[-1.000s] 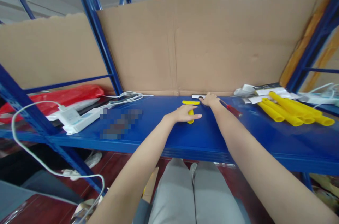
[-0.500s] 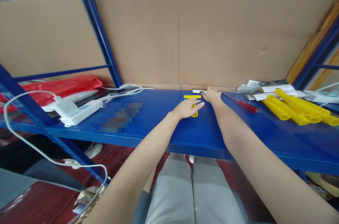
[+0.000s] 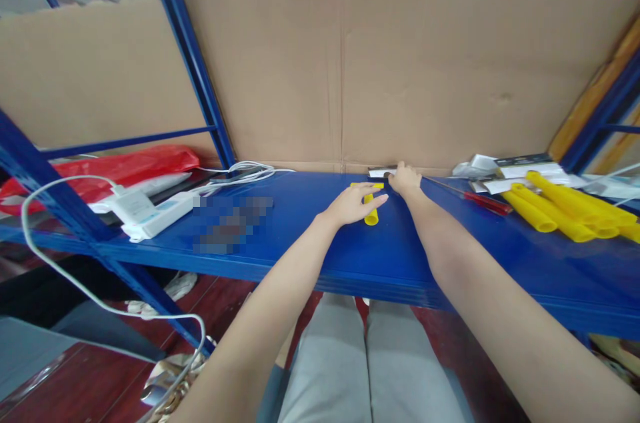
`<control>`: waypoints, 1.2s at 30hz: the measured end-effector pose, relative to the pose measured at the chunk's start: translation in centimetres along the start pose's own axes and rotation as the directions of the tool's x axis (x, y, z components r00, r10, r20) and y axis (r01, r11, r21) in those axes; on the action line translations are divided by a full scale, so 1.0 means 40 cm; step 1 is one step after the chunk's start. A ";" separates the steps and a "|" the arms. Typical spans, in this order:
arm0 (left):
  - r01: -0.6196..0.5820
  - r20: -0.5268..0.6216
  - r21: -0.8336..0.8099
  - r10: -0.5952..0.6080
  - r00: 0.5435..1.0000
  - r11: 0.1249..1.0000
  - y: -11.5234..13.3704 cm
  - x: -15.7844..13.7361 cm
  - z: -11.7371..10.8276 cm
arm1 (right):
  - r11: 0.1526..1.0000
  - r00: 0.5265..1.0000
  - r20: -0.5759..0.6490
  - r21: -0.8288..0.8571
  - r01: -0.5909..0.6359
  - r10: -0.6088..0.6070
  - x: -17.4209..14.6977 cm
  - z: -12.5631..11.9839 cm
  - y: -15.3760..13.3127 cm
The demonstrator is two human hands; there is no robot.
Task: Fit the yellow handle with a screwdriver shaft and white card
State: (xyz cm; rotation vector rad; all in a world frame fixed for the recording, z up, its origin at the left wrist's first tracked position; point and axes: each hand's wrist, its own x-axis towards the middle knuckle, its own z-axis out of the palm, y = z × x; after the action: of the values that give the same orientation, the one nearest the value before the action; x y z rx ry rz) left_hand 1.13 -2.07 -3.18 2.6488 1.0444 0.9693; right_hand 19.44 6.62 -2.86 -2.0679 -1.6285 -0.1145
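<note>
My left hand (image 3: 353, 204) is over a yellow T-shaped tool (image 3: 371, 217), with thumb and fingers apart. The hand covers part of the tool, and I cannot tell whether it touches it. Farther back, my right hand (image 3: 405, 179) has its fingers bent down at the blue shelf surface, close to a small whitish strip (image 3: 383, 171) by the cardboard. A small dark bit shows at its fingertips; what the fingers hold, if anything, is hidden. Right of that hand lies a screwdriver (image 3: 487, 203) with a red handle, its thin shaft pointing toward the hand.
Several yellow tubes (image 3: 575, 209) lie at the right beside white packets (image 3: 523, 166). A white power strip (image 3: 160, 213), coiled white cable (image 3: 253, 171) and red bag (image 3: 150, 166) are at the left. A cardboard sheet (image 3: 400, 63) closes the back, between blue posts (image 3: 195, 69).
The view has shifted slightly. The screwdriver's red handle lies somewhat farther right. My left hand covers more of the yellow tool's crossbar; my right hand has hardly moved.
</note>
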 end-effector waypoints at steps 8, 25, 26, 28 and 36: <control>0.053 -0.170 0.002 -0.052 0.984 0.999 0.006 -0.001 -0.017 | 0.844 0.970 -0.180 0.534 -0.042 0.162 -0.013 -0.086 0.011; 0.684 0.130 -0.108 -0.672 0.729 0.721 0.001 0.086 0.015 | 0.476 0.983 0.173 0.870 -0.128 -0.052 -0.144 -0.153 0.075; 0.670 0.116 -0.100 -0.660 0.742 0.735 0.000 0.081 0.018 | 0.481 0.984 0.173 0.867 -0.131 -0.045 -0.147 -0.155 0.073; 0.655 0.101 -0.109 -0.647 0.755 0.748 0.000 0.071 0.019 | 0.501 0.983 0.177 0.855 -0.131 -0.045 -0.155 -0.160 0.068; 0.739 0.074 -0.415 -0.790 0.608 0.530 0.004 0.064 -0.005 | 0.528 0.969 0.223 0.838 -0.137 -0.104 -0.179 -0.187 0.059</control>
State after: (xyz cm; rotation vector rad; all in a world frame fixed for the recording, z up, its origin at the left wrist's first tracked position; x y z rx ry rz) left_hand 2.52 -0.52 -1.65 1.4984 1.6108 0.9722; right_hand 21.40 -3.35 0.25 -1.3144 -1.3520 0.8435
